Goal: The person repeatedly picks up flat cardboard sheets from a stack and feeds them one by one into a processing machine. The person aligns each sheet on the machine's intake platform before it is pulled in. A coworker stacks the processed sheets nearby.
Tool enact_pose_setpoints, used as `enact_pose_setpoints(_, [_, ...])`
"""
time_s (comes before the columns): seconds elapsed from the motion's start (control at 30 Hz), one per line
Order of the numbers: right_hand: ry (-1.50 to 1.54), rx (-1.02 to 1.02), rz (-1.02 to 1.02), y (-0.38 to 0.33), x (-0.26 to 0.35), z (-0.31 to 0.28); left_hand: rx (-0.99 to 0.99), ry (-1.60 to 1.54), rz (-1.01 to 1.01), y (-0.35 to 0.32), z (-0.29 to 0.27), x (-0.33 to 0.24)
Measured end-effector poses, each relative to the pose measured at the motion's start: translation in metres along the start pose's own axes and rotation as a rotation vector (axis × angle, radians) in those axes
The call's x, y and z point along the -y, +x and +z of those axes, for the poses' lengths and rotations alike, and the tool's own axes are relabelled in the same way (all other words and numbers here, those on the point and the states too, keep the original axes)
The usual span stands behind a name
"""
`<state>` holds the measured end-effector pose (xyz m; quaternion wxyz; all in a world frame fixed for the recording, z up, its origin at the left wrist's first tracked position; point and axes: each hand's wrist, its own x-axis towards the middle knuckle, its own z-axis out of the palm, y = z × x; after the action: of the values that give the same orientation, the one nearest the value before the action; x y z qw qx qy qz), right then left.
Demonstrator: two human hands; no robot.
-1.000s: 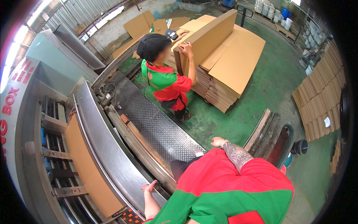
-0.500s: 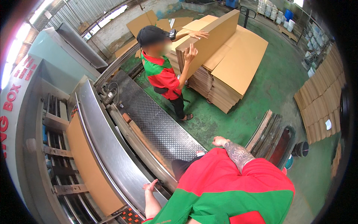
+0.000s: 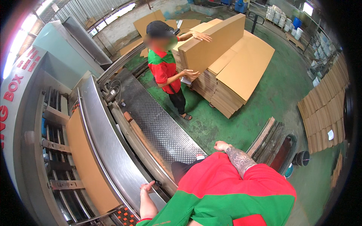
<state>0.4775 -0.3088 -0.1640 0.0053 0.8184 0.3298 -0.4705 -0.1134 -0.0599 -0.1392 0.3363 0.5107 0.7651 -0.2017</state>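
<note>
My left hand (image 3: 147, 187) rests at the edge of the long metal table (image 3: 113, 147), its fingers stretched toward a small black knob (image 3: 157, 184). It is open and holds nothing that I can see. Over the diamond-plate step's (image 3: 158, 124) near end, my right hand (image 3: 220, 145) hangs loosely curled with its back up, and nothing shows in it. Beyond the metal table, a brown cardboard sheet (image 3: 88, 158) lies in the machine on rollers. Across the step, another person (image 3: 162, 67) stands with both hands on an upright bundle of cardboard sheets (image 3: 215, 41).
The bundle stands on a large pile of flat cardboard (image 3: 230, 100). More stacked cardboard (image 3: 326, 101) is at the far right. Wooden beams (image 3: 266, 139) lie on the green floor beside me. A machine housing (image 3: 22, 90) rises on the left; white buckets (image 3: 275, 16) stand at the back.
The other person's lower hand has dropped along the end of the bundle and turned palm up. My left hand has shifted slightly left at the table edge. My right hand stays about where it was.
</note>
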Motion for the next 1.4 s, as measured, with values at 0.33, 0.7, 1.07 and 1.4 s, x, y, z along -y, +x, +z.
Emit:
enact_pose_setpoints(0.33, [0.066, -0.026, -0.059, -0.005, -0.002, 0.003, -0.193, 0.065, -0.024, -0.008, 0.01, 0.002])
enact_pose_setpoints(0.7, [0.027, -0.021, -0.022, 0.002, -0.007, 0.007, -0.042, -0.054, -0.041, -0.037, -0.004, -0.01])
enact_pose_setpoints(1.07, [0.038, 0.005, -0.024, -0.005, -0.001, -0.001, 0.017, -0.063, -0.013, -0.045, -0.012, -0.011])
enact_pose_setpoints(1.4, [0.018, 0.031, 0.003, -0.002, 0.0, -0.004, 0.043, -0.054, -0.031, -0.03, -0.006, -0.008])
